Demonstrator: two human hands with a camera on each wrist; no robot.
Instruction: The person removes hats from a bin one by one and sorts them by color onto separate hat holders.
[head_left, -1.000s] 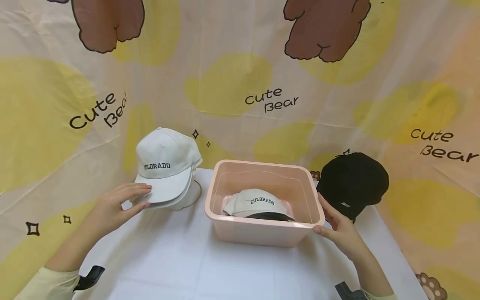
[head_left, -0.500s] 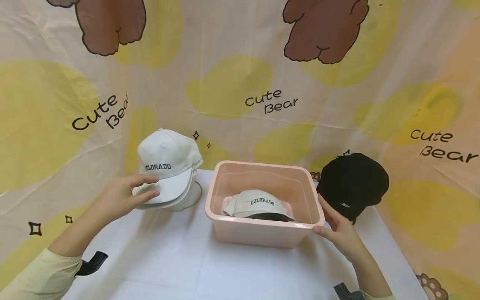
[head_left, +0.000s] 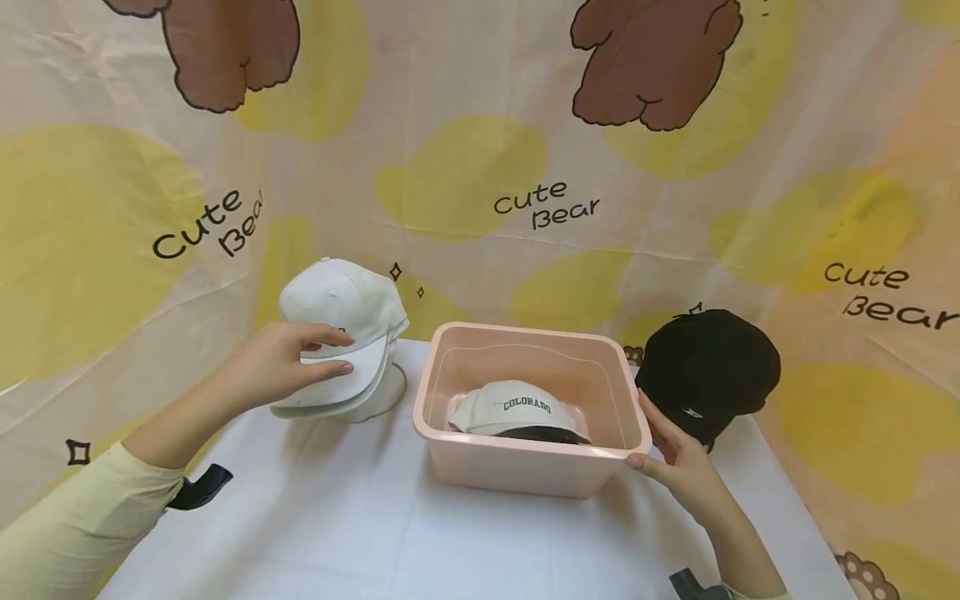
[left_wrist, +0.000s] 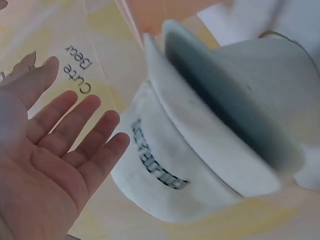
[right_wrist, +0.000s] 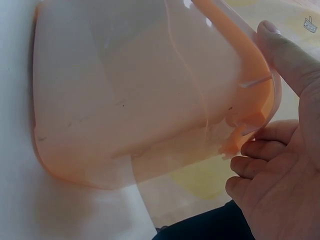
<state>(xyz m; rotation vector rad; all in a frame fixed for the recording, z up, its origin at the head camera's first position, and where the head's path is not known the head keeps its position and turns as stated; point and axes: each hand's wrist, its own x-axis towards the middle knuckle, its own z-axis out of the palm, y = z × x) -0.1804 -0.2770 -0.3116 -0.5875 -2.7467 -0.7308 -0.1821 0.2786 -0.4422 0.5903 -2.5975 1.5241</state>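
My left hand [head_left: 281,367] hovers before a white baseball cap [head_left: 341,287], fingers and thumb spread apart. In the left wrist view that hand [left_wrist: 65,155] has its palm in sight and nothing in it, beside the cap's lettered front [left_wrist: 155,160]. A second brim [left_wrist: 240,115] lies just beneath the top one, so the caps are stacked. My right hand [head_left: 682,458] holds the front right corner of a pink plastic bin [head_left: 517,468], thumb at the rim, fingers along the side. Inside the bin sits a whitish baseball cap [head_left: 517,402] marked COLORADO, with something dark under its brim.
Right of the bin stand black caps [head_left: 708,358], close behind my right hand. A pale rounded support [head_left: 375,400] shows under the white caps. White cloth [head_left: 360,517] covers the table, and a printed bear curtain [head_left: 450,175] hangs behind and at both sides.
My left hand has gone from the brim's left edge up and rightward, across the front of the white cap, covering most of its lettering. The right hand and bin stay put.
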